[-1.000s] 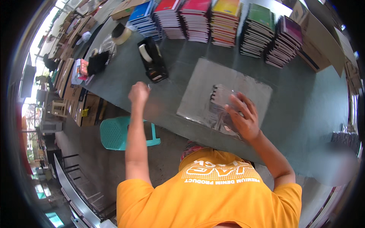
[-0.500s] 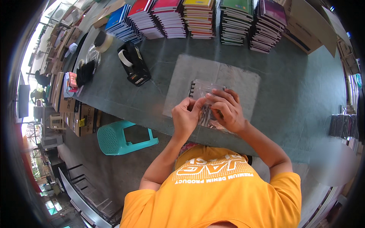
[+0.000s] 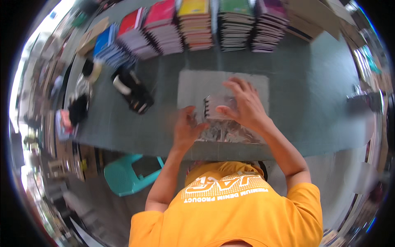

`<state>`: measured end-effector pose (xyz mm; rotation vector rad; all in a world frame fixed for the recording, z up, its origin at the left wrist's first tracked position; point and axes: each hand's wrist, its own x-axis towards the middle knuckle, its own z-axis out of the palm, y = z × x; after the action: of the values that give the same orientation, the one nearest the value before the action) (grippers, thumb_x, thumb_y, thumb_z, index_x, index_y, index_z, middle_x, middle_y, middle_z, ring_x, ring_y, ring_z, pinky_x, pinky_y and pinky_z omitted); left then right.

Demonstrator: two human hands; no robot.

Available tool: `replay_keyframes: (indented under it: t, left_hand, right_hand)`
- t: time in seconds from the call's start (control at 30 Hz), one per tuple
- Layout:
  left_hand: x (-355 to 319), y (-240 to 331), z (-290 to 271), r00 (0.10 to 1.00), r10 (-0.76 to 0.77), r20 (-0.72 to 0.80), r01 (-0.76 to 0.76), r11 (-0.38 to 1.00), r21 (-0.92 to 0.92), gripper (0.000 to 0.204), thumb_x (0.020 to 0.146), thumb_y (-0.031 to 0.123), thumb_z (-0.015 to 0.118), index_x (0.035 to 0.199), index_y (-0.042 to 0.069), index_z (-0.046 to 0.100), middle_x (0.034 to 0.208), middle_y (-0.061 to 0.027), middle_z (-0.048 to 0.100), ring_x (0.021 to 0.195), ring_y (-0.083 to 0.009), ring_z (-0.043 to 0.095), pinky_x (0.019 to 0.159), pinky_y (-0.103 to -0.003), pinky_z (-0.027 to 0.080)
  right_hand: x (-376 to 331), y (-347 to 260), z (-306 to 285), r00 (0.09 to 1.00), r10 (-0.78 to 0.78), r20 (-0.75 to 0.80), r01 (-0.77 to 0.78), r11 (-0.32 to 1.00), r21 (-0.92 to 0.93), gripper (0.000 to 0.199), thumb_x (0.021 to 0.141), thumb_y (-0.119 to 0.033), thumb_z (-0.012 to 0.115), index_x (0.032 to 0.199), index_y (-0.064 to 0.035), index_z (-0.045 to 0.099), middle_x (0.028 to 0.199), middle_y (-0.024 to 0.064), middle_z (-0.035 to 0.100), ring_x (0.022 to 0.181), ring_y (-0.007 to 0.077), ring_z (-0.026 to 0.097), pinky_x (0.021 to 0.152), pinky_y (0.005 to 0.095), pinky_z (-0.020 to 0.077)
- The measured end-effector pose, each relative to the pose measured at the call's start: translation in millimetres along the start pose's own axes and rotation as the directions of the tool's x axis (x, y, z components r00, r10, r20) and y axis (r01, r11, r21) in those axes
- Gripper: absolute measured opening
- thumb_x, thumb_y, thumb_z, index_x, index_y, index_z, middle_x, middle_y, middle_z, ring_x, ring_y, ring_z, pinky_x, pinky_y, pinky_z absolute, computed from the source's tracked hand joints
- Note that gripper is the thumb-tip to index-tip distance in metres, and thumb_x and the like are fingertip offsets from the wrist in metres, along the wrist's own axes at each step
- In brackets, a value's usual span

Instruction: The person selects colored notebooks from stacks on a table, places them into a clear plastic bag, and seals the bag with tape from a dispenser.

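A small notebook (image 3: 213,108) with black spiral binding lies on a pale grey square sheet (image 3: 190,84) on the table in front of me. Clear, crinkled plastic (image 3: 220,131) spreads from it toward the table's near edge. My left hand (image 3: 186,128) hovers just left of the binding, thumb and fingers apart, holding nothing. Over the notebook's right side is my right hand (image 3: 249,106), its fingers spread. Whether its thumb touches the notebook is unclear. Both hands are slightly blurred.
Stacks of spiral notebooks (image 3: 194,29) in several colours line the table's far side. A black tape dispenser (image 3: 133,91) stands to the left, beyond it a tape roll (image 3: 95,71). Cardboard boxes (image 3: 310,18) sit far right. Below the left edge is a turquoise stool (image 3: 123,177).
Both hands have let go of the plastic and moved apart, the left toward the left, the right upward and right, fingers opening. The whole view has tilted and shifted.
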<state>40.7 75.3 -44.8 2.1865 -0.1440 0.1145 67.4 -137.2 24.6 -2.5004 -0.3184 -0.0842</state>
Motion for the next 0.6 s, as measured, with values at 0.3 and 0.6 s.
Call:
replay_keyframes:
  t: [0.3, 0.6]
  left_hand:
    - [33, 98, 46, 0.782, 0.567, 0.259, -0.515, 0.822, -0.244, 0.064, 0.058, 0.012, 0.081, 0.117, 0.009, 0.057, 0.113, -0.0142, 0.056, 0.110, -0.0296, 0.050, 0.089, -0.040, 0.043]
    - [-46, 160, 191, 0.136, 0.820, 0.556, -0.508, 0.540, -0.671, 0.039, 0.070, 0.014, 0.074, 0.107, 0.009, 0.061, 0.113, -0.0151, 0.055, 0.106, -0.0343, 0.050, 0.092, -0.042, 0.042]
  right_hand:
    - [-64, 45, -50, 0.877, 0.442, 0.190, -0.468, 0.694, 0.546, 0.052, 0.088, -0.044, 0.053, 0.122, -0.0046, 0.051, 0.114, 0.0200, 0.055, 0.109, 0.0333, 0.053, 0.090, 0.0383, 0.0430]
    - [-222, 167, -92, 0.678, 0.641, -0.359, -0.735, 0.601, -0.316, 0.096, 0.052, -0.037, 0.083, 0.135, -0.0231, 0.036, 0.133, 0.0133, 0.035, 0.128, 0.0384, 0.027, 0.099, 0.0473, 0.0376]
